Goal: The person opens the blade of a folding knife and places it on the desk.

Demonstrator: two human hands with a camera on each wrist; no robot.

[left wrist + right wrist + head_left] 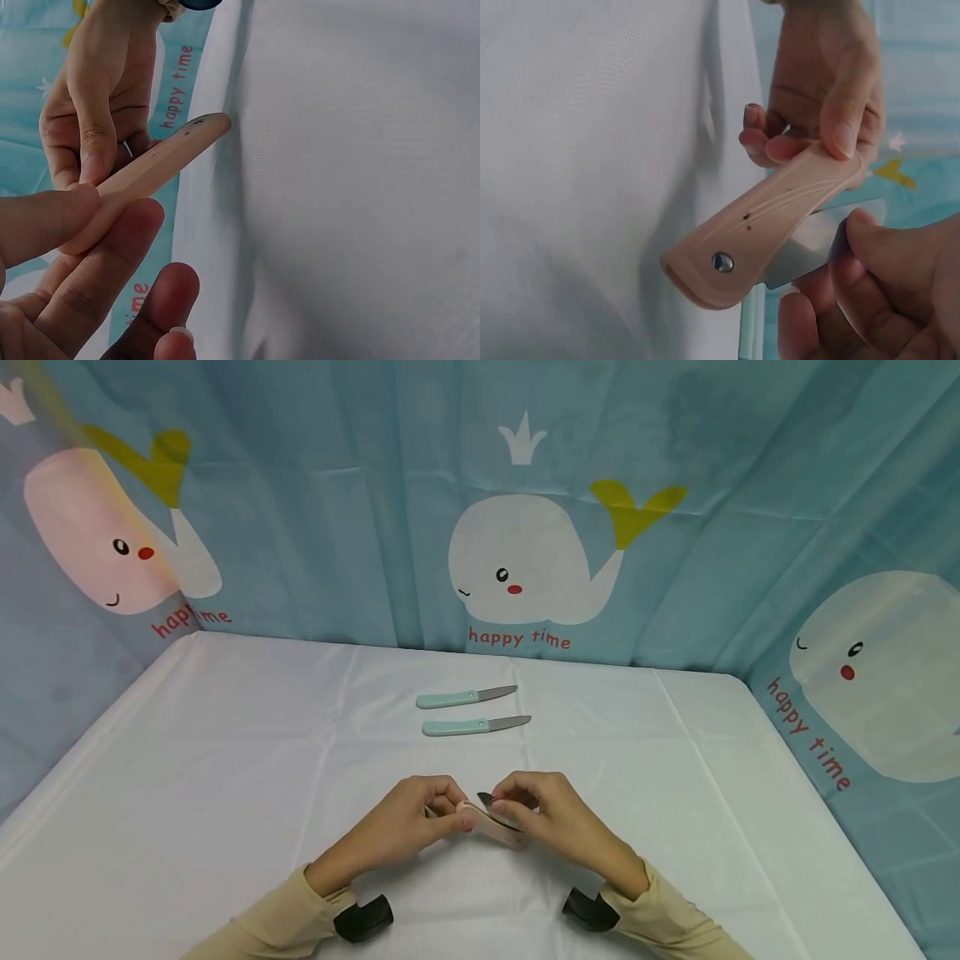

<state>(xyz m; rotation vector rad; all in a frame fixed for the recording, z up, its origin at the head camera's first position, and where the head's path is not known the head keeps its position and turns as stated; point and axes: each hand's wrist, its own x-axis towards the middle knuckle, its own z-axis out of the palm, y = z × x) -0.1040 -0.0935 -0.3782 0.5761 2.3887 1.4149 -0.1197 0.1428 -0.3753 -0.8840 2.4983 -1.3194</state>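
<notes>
A folding knife with a pink handle (761, 225) and a metal blade (806, 244) is held between both hands above the white cloth. My left hand (416, 814) pinches the end of the handle, away from the rivet, between thumb and fingers. With thumb and fingertips my right hand (555, 814) pinches the blade, which stands partly swung out of the handle. Dark specks mark the handle's side in the right wrist view. From the left wrist the pink handle (150, 169) is seen along its narrow side, and the blade is mostly hidden there.
Two knives with mint-green handles, a far one (447, 700) and a nearer one (455, 727), lie side by side beyond the hands, blades pointing right. The white tablecloth (225, 752) meets a blue whale-print curtain (337, 552) at the back and sides.
</notes>
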